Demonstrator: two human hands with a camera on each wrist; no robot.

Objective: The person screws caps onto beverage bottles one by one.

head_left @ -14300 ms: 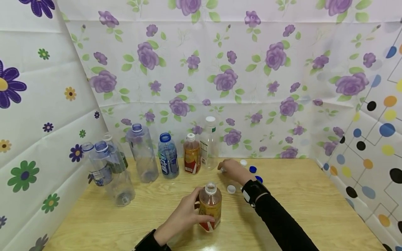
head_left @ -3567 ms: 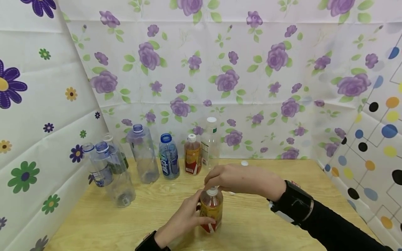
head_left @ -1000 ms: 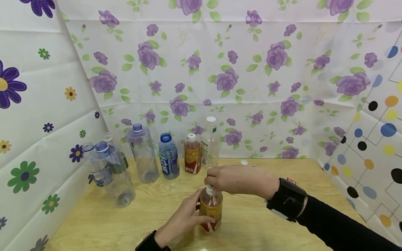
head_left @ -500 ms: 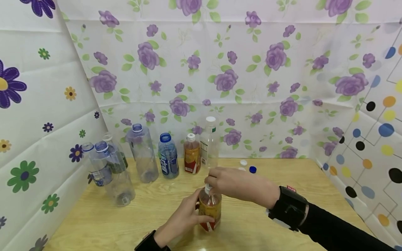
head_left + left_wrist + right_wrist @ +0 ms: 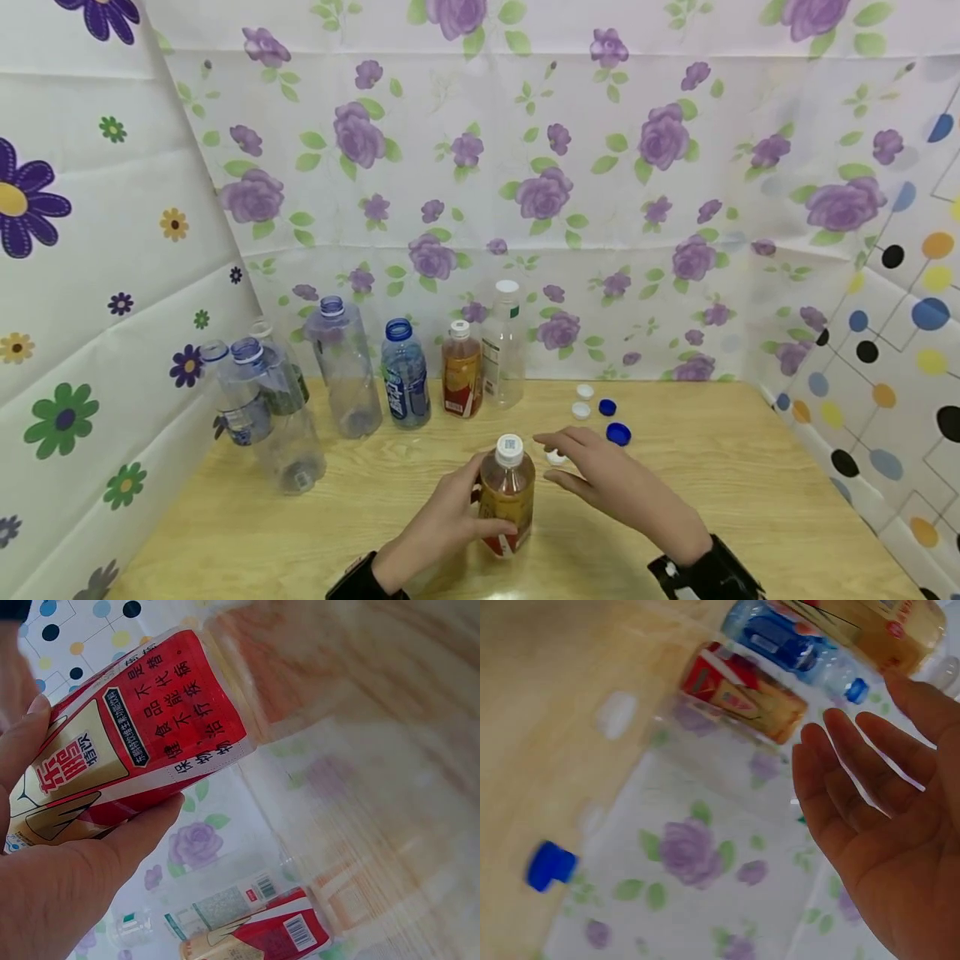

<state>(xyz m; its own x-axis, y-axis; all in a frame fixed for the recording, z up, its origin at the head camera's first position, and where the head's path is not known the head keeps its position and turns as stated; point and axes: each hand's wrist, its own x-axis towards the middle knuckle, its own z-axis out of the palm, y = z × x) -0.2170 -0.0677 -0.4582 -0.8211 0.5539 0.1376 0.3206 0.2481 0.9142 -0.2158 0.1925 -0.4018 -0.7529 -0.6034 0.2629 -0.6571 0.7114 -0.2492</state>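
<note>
From the head camera: grips with the left hand [image 5: 442, 518] a clear plastic bottle with a gold-and-red label [image 5: 506, 502], upright on the pale wood-grain tabletop [image 5: 787, 483], topped by a round white plastic cap [image 5: 510, 451]. Holds the right hand [image 5: 606, 477] just beside it with fingers and thumb apart, near two round blue plastic caps [image 5: 618, 434]. From the left wrist: curls thumb and fingers around the label; shows, behind, a second red-and-gold-labelled plastic bottle [image 5: 277, 930]. From the right wrist: shows the palm with fingers relaxed; catches a blue cap, blurred.

Left grip [image 5: 448, 515] curled; right grip [image 5: 609, 479] loose, 4 fingers [image 5: 814, 789] extended.
</note>
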